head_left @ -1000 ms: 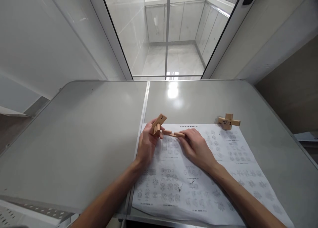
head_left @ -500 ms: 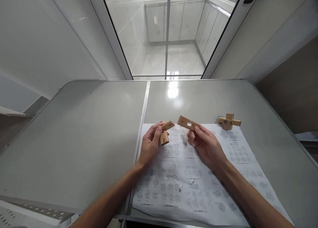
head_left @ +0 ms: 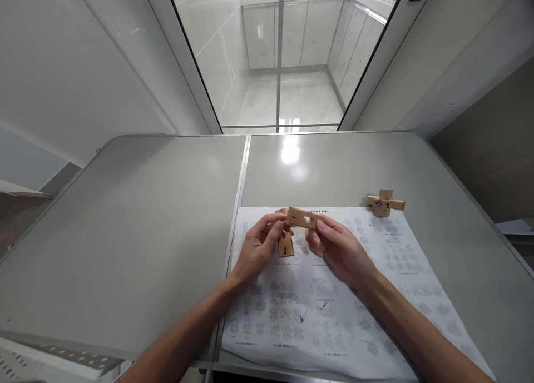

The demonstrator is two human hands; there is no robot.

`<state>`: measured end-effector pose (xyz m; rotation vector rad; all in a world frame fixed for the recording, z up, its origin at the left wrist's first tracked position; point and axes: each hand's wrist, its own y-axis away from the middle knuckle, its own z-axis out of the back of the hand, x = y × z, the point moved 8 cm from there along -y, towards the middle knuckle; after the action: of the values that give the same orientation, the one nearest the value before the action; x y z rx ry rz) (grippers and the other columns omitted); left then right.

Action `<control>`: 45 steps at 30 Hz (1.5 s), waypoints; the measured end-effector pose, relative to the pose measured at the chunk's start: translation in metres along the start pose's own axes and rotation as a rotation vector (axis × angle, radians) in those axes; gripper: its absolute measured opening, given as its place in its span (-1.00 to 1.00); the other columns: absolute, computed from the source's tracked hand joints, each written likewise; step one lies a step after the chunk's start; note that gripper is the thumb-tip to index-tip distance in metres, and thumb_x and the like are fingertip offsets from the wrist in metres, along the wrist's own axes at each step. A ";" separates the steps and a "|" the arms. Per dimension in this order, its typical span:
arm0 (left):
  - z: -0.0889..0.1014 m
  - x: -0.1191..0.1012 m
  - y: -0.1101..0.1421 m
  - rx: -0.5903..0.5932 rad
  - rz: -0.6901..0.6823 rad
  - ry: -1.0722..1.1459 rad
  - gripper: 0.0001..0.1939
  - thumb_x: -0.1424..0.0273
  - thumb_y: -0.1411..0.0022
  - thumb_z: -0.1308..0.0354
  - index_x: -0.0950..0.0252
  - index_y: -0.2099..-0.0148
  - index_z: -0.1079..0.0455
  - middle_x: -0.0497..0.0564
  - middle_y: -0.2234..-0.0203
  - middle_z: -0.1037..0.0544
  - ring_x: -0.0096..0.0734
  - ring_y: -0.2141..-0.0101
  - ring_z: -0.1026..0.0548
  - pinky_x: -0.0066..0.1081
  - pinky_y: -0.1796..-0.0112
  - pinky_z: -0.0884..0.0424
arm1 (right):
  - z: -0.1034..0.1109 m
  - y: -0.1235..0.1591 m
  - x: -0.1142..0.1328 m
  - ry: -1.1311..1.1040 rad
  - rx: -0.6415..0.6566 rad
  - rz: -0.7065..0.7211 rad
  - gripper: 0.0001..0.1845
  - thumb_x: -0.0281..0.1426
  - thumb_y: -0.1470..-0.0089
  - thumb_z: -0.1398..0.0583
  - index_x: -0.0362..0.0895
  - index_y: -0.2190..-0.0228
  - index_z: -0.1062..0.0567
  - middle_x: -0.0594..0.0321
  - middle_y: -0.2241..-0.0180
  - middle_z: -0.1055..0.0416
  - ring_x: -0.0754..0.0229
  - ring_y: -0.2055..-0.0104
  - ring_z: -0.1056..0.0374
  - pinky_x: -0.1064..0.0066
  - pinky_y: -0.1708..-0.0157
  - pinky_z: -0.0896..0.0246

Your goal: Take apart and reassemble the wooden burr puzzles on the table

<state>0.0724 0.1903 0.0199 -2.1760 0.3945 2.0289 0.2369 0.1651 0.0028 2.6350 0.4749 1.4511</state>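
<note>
My left hand (head_left: 258, 248) pinches a small wooden puzzle piece (head_left: 286, 245) that hangs upright, marked with a dark figure. My right hand (head_left: 336, 248) grips a flat wooden bar with a hole (head_left: 303, 218), held level; its left end meets the top of the left hand's piece. Both hands hover over a printed sheet of diagrams (head_left: 334, 294) on the grey table (head_left: 146, 216). A joined cross of wooden pieces (head_left: 385, 203) lies on the table at the sheet's far right corner, away from both hands.
The table has a seam down the middle (head_left: 242, 177) and rounded far corners. Beyond it stands a glass sliding door (head_left: 279, 55) with a tiled room behind. A white wall lies to the left, a brown panel to the right.
The right hand lifted the holed bar off the sheet, then brought it left to the left hand's piece. The left hand turned its piece upright. The two pieces now touch.
</note>
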 end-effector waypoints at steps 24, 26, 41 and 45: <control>-0.003 0.004 0.006 0.168 0.014 0.089 -0.63 0.05 -0.45 -0.21 0.21 -0.07 -0.45 0.02 0.23 -0.59 -0.27 0.18 -0.53 -0.35 0.08 -0.39 | -0.016 -0.001 -0.018 -0.002 0.220 -0.122 -0.60 -0.10 -0.32 -0.31 -0.20 0.09 -0.59 0.40 0.56 -0.24 0.31 0.54 -0.10 0.44 0.53 -0.18; -0.002 0.005 0.007 0.147 0.035 0.104 -0.58 0.04 -0.45 -0.18 0.17 -0.18 -0.41 0.01 0.24 -0.56 -0.30 0.23 -0.49 -0.37 0.14 -0.38 | -0.018 -0.001 -0.024 0.021 0.250 -0.123 -0.62 -0.09 -0.34 -0.30 -0.18 0.13 -0.58 0.40 0.55 -0.26 0.30 0.53 -0.15 0.43 0.51 -0.22; -0.008 0.015 0.008 0.241 0.179 0.209 -0.38 -0.02 -0.41 -0.18 0.15 -0.37 -0.33 0.03 0.23 -0.50 -0.31 0.28 -0.47 -0.37 0.25 -0.38 | -0.023 0.000 -0.030 -0.071 0.262 -0.107 -0.67 -0.12 -0.30 -0.32 -0.16 0.23 -0.55 0.42 0.58 -0.23 0.30 0.57 -0.12 0.45 0.55 -0.22; -0.020 0.006 0.014 0.401 0.073 0.229 0.06 0.03 -0.11 -0.50 0.01 -0.51 -0.06 0.10 0.01 -0.50 -0.33 0.23 -0.45 -0.43 0.29 -0.35 | -0.019 -0.002 -0.027 -0.147 0.212 -0.127 -0.61 -0.11 -0.28 -0.32 -0.14 0.43 -0.51 0.40 0.61 -0.17 0.31 0.59 -0.05 0.46 0.60 -0.15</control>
<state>0.0880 0.1703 0.0163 -2.1599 0.8381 1.5622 0.2065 0.1574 -0.0092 2.7852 0.8033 1.2221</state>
